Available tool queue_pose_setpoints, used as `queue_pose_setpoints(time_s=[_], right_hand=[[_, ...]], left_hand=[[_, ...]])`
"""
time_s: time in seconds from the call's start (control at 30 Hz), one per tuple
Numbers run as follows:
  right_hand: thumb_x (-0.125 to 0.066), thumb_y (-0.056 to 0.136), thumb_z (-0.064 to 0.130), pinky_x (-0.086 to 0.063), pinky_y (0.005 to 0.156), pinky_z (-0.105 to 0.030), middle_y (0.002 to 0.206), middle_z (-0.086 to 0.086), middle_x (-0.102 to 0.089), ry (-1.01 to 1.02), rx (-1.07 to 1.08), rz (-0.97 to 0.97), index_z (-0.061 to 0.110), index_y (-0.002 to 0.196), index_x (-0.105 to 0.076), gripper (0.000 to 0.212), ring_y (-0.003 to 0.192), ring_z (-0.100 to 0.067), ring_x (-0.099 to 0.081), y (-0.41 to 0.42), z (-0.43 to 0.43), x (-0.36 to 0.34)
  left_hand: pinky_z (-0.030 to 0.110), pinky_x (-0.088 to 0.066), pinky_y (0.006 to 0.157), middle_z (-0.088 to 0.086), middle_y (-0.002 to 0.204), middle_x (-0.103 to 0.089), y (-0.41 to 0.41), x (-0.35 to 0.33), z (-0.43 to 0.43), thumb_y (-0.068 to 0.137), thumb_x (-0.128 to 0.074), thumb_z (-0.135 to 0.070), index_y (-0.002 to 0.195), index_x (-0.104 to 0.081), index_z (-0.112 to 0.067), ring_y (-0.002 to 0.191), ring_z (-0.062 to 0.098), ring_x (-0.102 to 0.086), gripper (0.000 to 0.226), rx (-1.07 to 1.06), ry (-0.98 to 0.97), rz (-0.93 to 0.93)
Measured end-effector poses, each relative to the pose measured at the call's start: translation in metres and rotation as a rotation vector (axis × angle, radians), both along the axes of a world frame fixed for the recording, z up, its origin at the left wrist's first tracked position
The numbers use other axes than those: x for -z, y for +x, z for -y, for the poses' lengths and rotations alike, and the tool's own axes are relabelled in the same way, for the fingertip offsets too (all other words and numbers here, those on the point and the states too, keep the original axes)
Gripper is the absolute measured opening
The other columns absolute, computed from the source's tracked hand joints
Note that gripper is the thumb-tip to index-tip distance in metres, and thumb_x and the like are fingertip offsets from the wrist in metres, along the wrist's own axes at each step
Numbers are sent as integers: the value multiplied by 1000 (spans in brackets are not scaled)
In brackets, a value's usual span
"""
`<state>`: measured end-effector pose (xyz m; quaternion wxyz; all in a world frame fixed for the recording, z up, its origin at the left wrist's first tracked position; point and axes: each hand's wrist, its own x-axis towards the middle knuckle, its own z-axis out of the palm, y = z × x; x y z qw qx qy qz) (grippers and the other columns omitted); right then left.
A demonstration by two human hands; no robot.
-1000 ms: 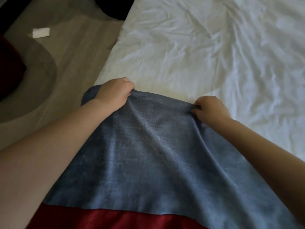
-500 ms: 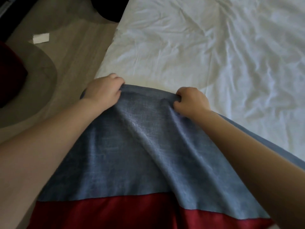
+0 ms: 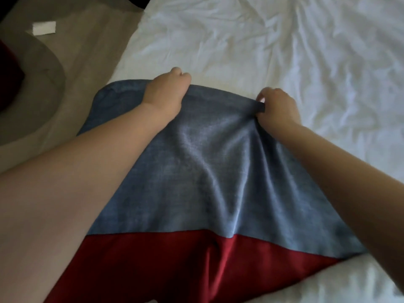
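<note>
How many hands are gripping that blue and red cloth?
2. The left hand grips the far edge of the cloth towards its left side; the right hand pinches the same edge farther right.

Two bare hands in shot, count them: one left hand [image 3: 166, 92], one right hand [image 3: 278, 109]. One blue-grey woven cloth [image 3: 196, 171] on show, and one shiny dark red fabric band [image 3: 175, 265] at its near end. That makes two colour panels, though whether they form a single piece or two is impossible to tell. One bed, with one crumpled white sheet [image 3: 284, 40]. Over on the beige floor [image 3: 91, 51] there is one small white rectangular slip [image 3: 44, 28], just the one. One grey rounded mat [image 3: 39, 84] too, and one dark red shape [image 3: 8, 84] at the left edge, too cut off to identify.
</note>
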<state>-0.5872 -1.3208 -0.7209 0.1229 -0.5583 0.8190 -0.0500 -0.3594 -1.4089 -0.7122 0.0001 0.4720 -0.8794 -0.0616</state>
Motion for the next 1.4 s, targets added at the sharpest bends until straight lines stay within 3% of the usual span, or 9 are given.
queue_pose_setpoints(time_s=[0.07, 0.2, 0.4, 0.53, 0.7, 0.8, 1.0, 1.23, 1.4], right_hand=[[-51, 83, -3, -51, 69, -44, 119, -15, -46, -119, -47, 4, 11, 120, -47, 40, 83, -35, -56, 13, -19, -2], [-52, 85, 6, -50, 61, -45, 115, -12, -46, -184, -203, 28, 11, 110, -49, 26, 77, -36, -56, 38, -57, -10], [-56, 83, 16, -51, 59, -42, 93, -3, -60, -124, -414, 187, 16, 98, -60, 16, 73, -31, -61, 82, -140, -18], [-62, 80, 23, -49, 53, -36, 75, 3, -59, -167, -454, 281, 18, 86, -58, 9, 64, -24, -61, 120, -199, -23], [-57, 81, 48, -46, 50, -29, 75, 7, -59, -60, -644, 303, 19, 85, -57, 30, 61, -16, -57, 172, -279, -19], [-62, 77, 56, -45, 59, -26, 86, 7, -61, 29, -544, 265, 19, 98, -58, 42, 75, -16, -59, 195, -313, -7], [-60, 76, 10, -43, 66, -34, 89, -5, -62, 49, -205, 158, 13, 100, -54, 25, 85, -30, -59, 218, -316, 10], [-57, 70, 8, -40, 66, -23, 83, 9, -63, 145, -293, 266, 24, 99, -59, 33, 81, -20, -63, 237, -335, -13], [-52, 72, 5, -46, 72, -30, 96, 2, -62, 89, -445, 323, 22, 105, -59, 37, 90, -21, -59, 268, -354, 0]], left_hand=[[45, -50, 66, 16, 115, -48, 11, 1, -20, 84, -44, 14, 116, -51, -5, 87, 33, -52, 38, 25, -21, -39], [47, -51, 59, 13, 112, -53, 37, 2, -67, 86, -47, 7, 113, -56, -4, 84, 31, -55, 30, 41, -79, -109], [43, -52, 57, 7, 98, -62, 84, 7, -152, 89, -52, -7, 106, -63, -9, 80, 28, -61, 20, 45, -15, -149], [37, -50, 46, 5, 77, -61, 116, 11, -215, 87, -48, -25, 84, -64, -13, 68, 27, -62, 21, 140, -19, -150], [32, -43, 42, 2, 68, -53, 174, 3, -279, 80, -53, -44, 68, -57, -15, 61, 23, -55, 32, 333, 18, -115], [31, -43, 44, 0, 69, -52, 207, -2, -306, 70, -67, -50, 68, -56, -16, 60, 21, -52, 36, 396, 71, -33], [27, -40, 36, 2, 56, -50, 233, 1, -317, 47, -75, 0, 57, -54, -16, 47, 22, -52, 29, 355, -57, 82], [28, -40, 33, 8, 58, -51, 294, 6, -296, 65, -36, -6, 56, -53, -12, 46, 27, -54, 20, 375, -174, 85], [32, -44, 35, 9, 60, -51, 314, 3, -299, 55, -57, 9, 58, -52, -9, 53, 31, -56, 19, 227, -52, 207]])
